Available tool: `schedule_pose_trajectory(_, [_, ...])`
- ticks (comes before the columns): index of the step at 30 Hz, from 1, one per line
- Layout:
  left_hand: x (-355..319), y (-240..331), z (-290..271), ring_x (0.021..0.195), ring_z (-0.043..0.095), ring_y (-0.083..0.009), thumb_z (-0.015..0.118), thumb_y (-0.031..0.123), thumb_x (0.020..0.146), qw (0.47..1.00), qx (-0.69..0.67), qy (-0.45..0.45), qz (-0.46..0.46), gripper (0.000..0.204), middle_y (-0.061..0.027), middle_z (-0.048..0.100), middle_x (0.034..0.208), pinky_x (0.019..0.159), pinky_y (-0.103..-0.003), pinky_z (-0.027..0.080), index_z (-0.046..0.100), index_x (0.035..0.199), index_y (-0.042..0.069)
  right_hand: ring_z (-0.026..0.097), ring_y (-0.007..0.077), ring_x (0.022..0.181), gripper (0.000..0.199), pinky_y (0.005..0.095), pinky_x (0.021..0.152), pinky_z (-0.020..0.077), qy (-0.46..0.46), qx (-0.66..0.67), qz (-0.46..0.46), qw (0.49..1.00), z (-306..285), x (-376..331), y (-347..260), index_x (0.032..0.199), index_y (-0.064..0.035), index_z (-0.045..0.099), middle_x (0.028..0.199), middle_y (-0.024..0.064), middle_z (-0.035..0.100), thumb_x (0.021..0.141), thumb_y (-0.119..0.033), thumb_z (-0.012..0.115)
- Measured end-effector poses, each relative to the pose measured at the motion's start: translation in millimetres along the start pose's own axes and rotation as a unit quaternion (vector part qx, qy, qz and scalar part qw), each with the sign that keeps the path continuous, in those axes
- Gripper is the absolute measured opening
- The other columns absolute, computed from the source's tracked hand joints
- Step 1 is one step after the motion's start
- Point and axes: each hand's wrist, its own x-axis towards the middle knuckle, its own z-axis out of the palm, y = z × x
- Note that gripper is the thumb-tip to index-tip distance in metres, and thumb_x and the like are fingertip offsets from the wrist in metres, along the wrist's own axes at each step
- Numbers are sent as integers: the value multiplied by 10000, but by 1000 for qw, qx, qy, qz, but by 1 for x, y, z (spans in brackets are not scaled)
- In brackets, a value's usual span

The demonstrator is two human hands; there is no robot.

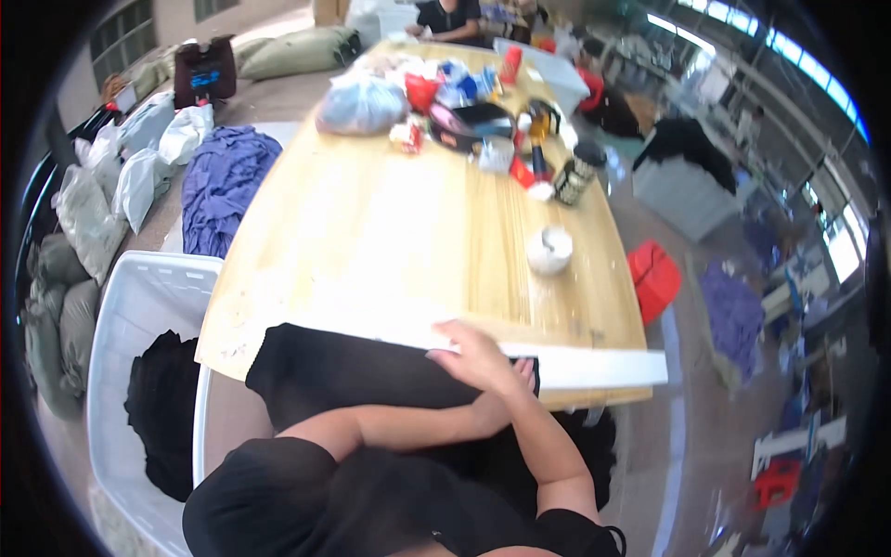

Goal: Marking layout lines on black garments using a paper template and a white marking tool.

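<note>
A black knit cloth [339, 367] lies along the near edge of the wooden table [371, 223], its ribbed end toward the left. A long white board [603, 368] extends out of the cloth's right part, past the table's right side. Over the cloth's far edge is my right hand [473, 356], open, thumb and forefinger apart and pointing left. My forearms cross. Under my right wrist, my left hand [516, 382] rests at the cloth's right end, fingers stretched out; its palm is mostly hidden. More black cloth [585, 446] hangs below the table edge.
A white plastic bin [153, 263] with black cloth stands at left. On the table are a white roll [549, 249], a dark jar [580, 174] and bags [362, 102]. Purple fabric [227, 186] lies on the left floor; a red stool [654, 278] stands right. A person [450, 19] sits opposite.
</note>
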Motion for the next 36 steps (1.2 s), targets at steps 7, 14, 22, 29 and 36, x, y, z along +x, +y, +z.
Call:
schedule_pose_trajectory(7, [-1, -11, -36, 1276, 357, -383, 463, 236, 838, 998, 50, 28, 22, 503, -248, 400, 1347, 1015, -546, 298, 453, 1254, -47, 479, 336, 1026, 482, 431, 848, 380, 281, -412, 161, 852, -111, 64, 81, 1140, -96, 544, 1053, 158, 538, 692, -167, 706])
schedule_pose_trajectory(14, [11, -26, -39, 1282, 340, -403, 460, 230, 838, 998, 45, 10, 38, 520, -282, 376, 1352, 1029, -555, 270, 433, 1262, -71, 535, 267, 1020, 203, 430, 866, 353, 206, -427, 171, 863, -141, 107, 143, 953, -105, 620, 1006, 100, 613, 752, -106, 588])
schedule_pose_trajectory(22, [7, -17, -37, 1287, 336, -397, 456, 234, 844, 998, 55, -8, 37, 520, -274, 367, 1365, 1031, -556, 268, 430, 1273, -60, 589, 266, 973, 126, 411, 858, 373, 241, -286, 285, 883, -168, 95, 167, 856, -124, 662, 939, 88, 651, 772, -123, 569])
schedule_pose_trajectory(29, [2, -7, -39, 1292, 320, -400, 464, 213, 835, 999, 26, -13, 33, 520, -281, 356, 1362, 1034, -560, 258, 420, 1273, -63, 636, 305, 777, 191, 409, 692, 472, 275, -209, 244, 906, -171, 80, 174, 801, -66, 678, 797, 152, 655, 792, -240, 600])
schedule_pose_trajectory(36, [13, -29, -39, 1288, 308, -404, 480, 206, 833, 1000, 7, -18, 7, 540, -226, 349, 1385, 1036, -570, 243, 393, 1319, -12, 620, 125, 698, 283, 259, 587, 480, 292, -77, 161, 940, -189, 99, 153, 876, -8, 651, 782, 32, 645, 887, -282, 581])
